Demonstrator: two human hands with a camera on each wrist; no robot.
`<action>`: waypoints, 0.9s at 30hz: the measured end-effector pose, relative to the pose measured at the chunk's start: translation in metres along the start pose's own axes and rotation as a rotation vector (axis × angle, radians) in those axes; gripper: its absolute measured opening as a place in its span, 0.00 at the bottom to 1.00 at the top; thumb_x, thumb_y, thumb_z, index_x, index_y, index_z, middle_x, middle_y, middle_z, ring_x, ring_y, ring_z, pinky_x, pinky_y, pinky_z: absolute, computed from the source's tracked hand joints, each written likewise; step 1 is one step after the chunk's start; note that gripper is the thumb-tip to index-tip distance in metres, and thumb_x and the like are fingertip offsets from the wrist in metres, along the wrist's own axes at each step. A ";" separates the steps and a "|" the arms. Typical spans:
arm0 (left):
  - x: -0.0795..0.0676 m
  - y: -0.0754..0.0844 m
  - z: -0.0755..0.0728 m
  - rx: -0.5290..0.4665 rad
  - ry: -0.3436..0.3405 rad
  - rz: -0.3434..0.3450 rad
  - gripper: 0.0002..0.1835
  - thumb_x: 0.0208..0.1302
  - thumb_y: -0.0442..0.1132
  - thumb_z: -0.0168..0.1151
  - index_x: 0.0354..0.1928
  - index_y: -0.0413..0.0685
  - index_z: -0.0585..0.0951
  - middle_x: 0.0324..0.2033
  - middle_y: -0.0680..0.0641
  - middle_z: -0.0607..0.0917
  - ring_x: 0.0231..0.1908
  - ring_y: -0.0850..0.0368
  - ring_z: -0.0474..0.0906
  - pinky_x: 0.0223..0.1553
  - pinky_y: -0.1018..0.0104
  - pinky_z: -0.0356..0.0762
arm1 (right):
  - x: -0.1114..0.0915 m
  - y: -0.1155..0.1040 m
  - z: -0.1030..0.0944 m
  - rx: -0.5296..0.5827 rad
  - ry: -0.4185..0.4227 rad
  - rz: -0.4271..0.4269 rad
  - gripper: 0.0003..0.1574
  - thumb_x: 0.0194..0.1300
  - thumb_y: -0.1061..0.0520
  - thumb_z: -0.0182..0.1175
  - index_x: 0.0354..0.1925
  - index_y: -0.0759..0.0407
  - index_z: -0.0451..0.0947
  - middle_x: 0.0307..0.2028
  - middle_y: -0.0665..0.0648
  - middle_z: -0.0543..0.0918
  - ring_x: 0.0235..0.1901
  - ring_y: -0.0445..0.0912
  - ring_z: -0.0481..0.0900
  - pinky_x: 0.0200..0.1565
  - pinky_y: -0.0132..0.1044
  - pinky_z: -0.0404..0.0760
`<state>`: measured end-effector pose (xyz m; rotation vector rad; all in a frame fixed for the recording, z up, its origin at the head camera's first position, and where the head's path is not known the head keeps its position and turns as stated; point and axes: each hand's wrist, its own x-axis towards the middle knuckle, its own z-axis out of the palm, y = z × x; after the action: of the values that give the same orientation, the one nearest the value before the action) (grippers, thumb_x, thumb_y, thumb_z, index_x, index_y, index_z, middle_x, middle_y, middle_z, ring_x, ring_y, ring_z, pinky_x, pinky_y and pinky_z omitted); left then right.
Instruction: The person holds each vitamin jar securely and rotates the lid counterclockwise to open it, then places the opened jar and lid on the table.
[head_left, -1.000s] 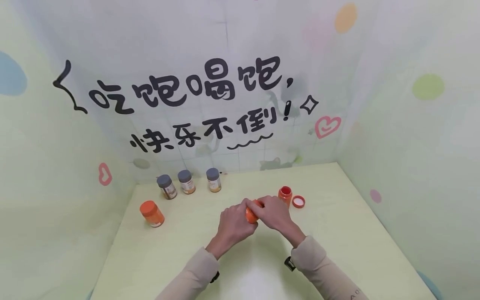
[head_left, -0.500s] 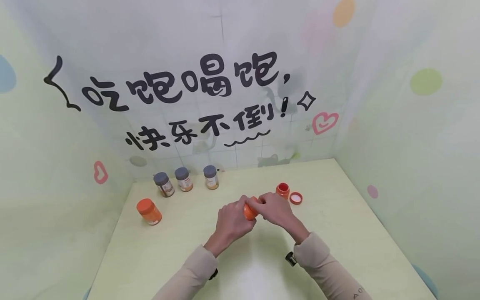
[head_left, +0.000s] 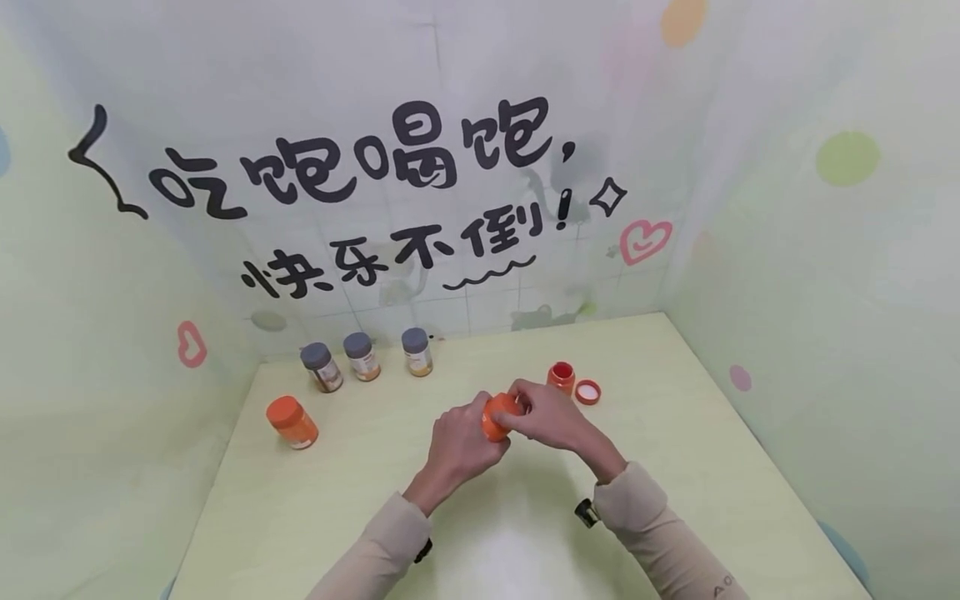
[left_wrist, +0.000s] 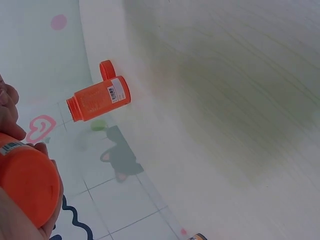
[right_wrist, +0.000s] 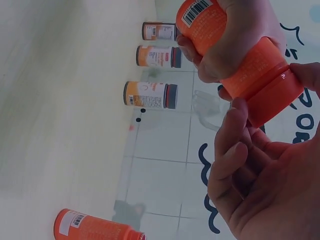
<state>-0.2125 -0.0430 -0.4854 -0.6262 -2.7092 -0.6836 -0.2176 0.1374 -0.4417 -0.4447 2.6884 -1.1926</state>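
An orange bottle (head_left: 493,427) is held above the table between both hands. My left hand (head_left: 459,448) wraps around its body, as the right wrist view shows, while the round base (left_wrist: 31,187) faces the left wrist camera. With thumb and fingertips, my right hand (right_wrist: 272,182) pinches the orange screw lid (right_wrist: 275,99) from either side. The lid sits on the bottle's neck. Behind the right hand stands another orange bottle (left_wrist: 100,98), uncapped, its red mouth facing up in the head view. Its loose lid (head_left: 588,392) lies beside it, white inside upward.
Towards the table's left side stands a capped orange bottle (head_left: 294,423). Three grey-capped bottles, a dark one (head_left: 322,368), a middle one (head_left: 363,358) and a right one (head_left: 417,353), line the back near the printed wall (head_left: 480,321).
My right thumb and fingers have shifted around the lid, leaving more of it in sight. The left hand keeps its grip on the bottle. The head view has drifted slightly.
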 end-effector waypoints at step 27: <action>-0.002 -0.020 -0.008 0.019 -0.055 0.000 0.17 0.48 0.47 0.69 0.38 0.52 0.74 0.18 0.59 0.71 0.15 0.65 0.65 0.18 0.73 0.64 | 0.007 -0.002 -0.001 0.127 -0.138 -0.099 0.23 0.64 0.40 0.63 0.54 0.44 0.75 0.41 0.52 0.83 0.33 0.47 0.83 0.32 0.41 0.84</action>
<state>-0.2194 -0.0637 -0.4873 -0.6503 -2.7629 -0.6496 -0.2239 0.1349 -0.4395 -0.6222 2.4840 -1.2984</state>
